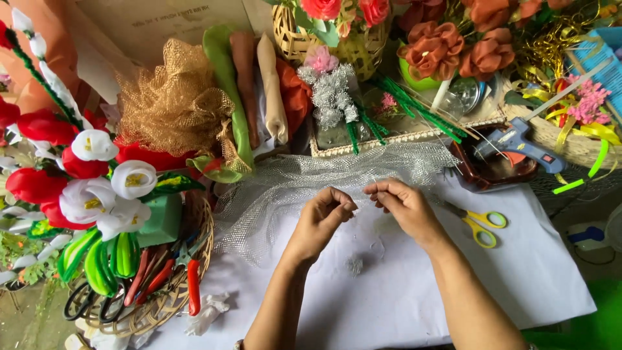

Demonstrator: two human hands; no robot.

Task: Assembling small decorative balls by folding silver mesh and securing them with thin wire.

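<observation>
My left hand (322,217) and my right hand (403,204) meet over the middle of a white cloth-covered table (518,272). Both pinch the near edge of a sheet of silver-grey mesh netting (285,194), which spreads away to the left and back. Between the fingertips the mesh is gathered into a small fold. A tiny silver scrap (354,264) lies on the cloth just below my left wrist. Yellow-handled scissors (483,227) rest on the cloth just right of my right hand.
A woven basket (194,272) at the left holds red pliers, scissors and green stems beside red and white fabric flowers (97,188). Gold netting (172,104), rolled fabrics, a blue glue gun (521,146) on a brown tray and orange fabric roses (453,48) line the back.
</observation>
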